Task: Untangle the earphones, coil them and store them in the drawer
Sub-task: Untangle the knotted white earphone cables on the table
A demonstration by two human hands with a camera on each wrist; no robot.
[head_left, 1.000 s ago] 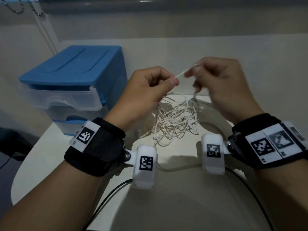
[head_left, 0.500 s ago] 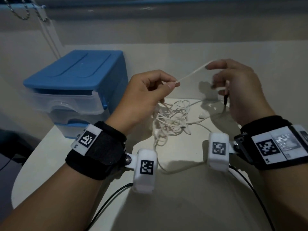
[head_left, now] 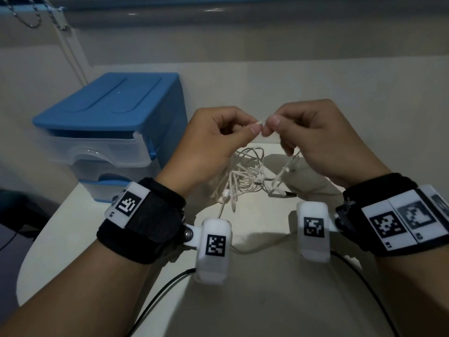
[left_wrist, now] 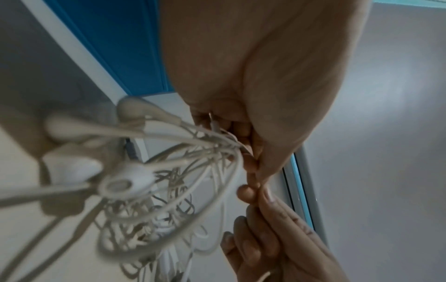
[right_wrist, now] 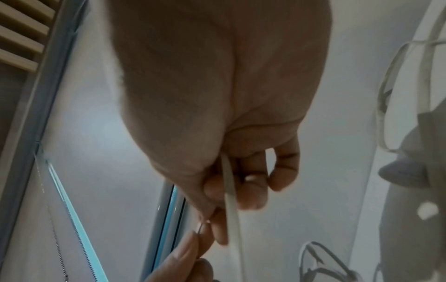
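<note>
Two hands, the left hand (head_left: 213,139) and right hand (head_left: 313,139), pinch one thin white cord above the tangled white earphones (head_left: 245,178) on the desk (head_left: 255,300), right of the blue plastic drawer box (head_left: 109,132). Untangling has only begun; next, pull a loop free gently.

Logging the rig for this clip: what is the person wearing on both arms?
Bare forearms, no sleeves. Each wrist carries a wide black strap: left strap, right strap. White plates with black square code markings sit on both straps. A white camera block, also code-marked, sticks out from each, left and right, trailing thin black cables.
</note>
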